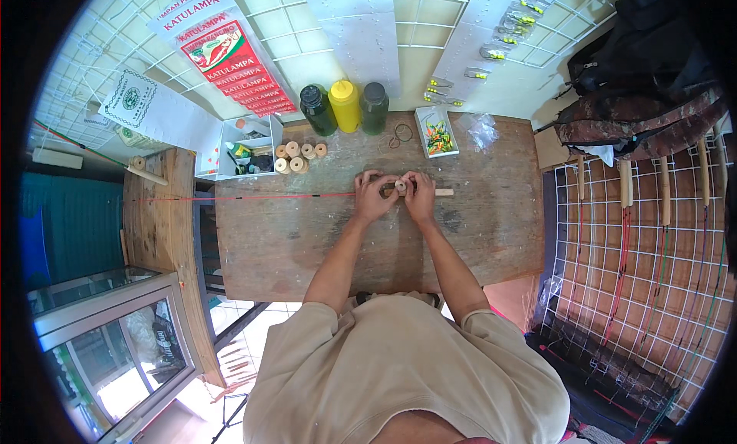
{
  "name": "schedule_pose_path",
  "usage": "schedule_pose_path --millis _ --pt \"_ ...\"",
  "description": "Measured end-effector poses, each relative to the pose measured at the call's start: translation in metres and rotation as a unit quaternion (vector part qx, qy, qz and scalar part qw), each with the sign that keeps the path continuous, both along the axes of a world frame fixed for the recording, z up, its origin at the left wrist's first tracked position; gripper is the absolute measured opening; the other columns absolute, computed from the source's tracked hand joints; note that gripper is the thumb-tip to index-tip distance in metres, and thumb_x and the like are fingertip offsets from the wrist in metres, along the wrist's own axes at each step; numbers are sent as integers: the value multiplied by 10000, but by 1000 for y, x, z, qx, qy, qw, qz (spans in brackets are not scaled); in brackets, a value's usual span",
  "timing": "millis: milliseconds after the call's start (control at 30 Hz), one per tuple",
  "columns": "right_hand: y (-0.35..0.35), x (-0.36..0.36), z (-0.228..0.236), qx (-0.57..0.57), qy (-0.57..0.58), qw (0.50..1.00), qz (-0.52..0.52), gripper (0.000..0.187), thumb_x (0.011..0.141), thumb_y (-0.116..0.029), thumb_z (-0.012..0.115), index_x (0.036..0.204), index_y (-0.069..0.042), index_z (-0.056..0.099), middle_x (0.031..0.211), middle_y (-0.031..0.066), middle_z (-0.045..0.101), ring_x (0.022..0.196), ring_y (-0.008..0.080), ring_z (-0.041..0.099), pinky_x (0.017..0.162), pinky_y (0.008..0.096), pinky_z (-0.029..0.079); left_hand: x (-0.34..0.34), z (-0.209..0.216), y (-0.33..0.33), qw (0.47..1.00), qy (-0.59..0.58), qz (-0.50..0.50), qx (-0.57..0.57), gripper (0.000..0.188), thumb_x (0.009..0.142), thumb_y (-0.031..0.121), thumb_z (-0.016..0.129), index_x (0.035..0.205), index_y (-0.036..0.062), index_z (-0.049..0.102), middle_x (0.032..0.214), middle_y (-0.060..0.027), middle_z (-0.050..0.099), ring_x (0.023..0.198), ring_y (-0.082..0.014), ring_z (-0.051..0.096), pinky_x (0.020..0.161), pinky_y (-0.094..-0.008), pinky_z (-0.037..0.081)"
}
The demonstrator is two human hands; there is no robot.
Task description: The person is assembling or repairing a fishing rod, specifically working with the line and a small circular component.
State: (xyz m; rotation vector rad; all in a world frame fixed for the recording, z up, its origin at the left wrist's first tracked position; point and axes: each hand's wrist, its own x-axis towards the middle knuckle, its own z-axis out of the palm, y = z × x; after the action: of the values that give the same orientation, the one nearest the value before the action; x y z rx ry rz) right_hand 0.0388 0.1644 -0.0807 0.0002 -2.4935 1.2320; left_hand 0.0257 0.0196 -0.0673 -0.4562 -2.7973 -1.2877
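A thin red fishing rod (307, 195) lies across the wooden table, its tip running out past the left edge. Its pale wooden handle (444, 191) sticks out to the right of my hands. Above the rod, near the handle, is a small round wooden spool (401, 186) with a dark hole in its face. My left hand (373, 198) has thumb and forefinger curled in a pinch at the spool's left side. My right hand (419, 196) closes its fingers on the spool's right side, over the handle. The undersides of both hands are hidden.
Several wooden spools (297, 165) sit beside a white divided box (230, 168). Behind stand a yellow bottle (345, 108) and two dark bottles. A white tray (454, 148) of colourful lures, thin rings (395, 139) and a clear plastic bag (482, 131) lie farther back. Rods hang from the right-hand rack (614, 248).
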Motion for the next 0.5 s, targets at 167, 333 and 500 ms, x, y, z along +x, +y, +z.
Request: schedule_pose_path --millis 167,333,500 --pt "-1 1 9 60 5 998 3 53 830 -69 594 878 -60 573 805 78 558 810 270 537 733 381 355 -1 -6 5 999 16 47 20 243 725 283 712 947 183 705 1008 -54 630 1086 -213 488 941 -384 288" --pt "-1 -2 0 52 8 999 12 47 839 -52 571 885 -53 561 806 90 550 811 282 532 735 388 359 -4 -18 5 998 24 57 12 192 731 259 714 902 171 704 1000 -52 620 1066 -212 499 922 -378 299" --pt "3 -1 -5 27 10 999 16 30 845 -22 540 874 -24 534 814 126 545 814 319 522 747 418 375 -4 -14 10 998 26 56 15 144 761 232 691 890 170 696 945 -7 649 1026 -195 511 888 -375 308"
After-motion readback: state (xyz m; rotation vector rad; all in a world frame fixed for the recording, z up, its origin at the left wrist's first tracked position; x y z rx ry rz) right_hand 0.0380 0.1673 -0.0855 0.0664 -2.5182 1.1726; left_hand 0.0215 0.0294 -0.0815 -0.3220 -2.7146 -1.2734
